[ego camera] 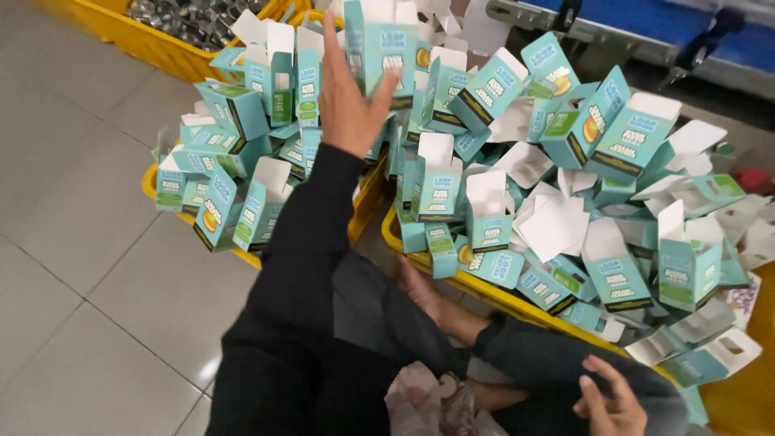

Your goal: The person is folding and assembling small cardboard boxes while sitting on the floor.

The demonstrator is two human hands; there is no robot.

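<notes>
The left hand (349, 97), open with fingers spread, is raised over a heap of small teal cardboard cartons (452, 137) with white flaps standing open; no carton is grasped, though the fingertips are seen just beside an upright one. The cartons are piled beneath and to both sides of this hand, spilling over yellow plastic crates (367, 202). The right hand (611, 400), loosely curled and empty, is rested on a dark-trousered knee, well apart from the heap. Grey floor tiles (73, 202) are seen beyond.
</notes>
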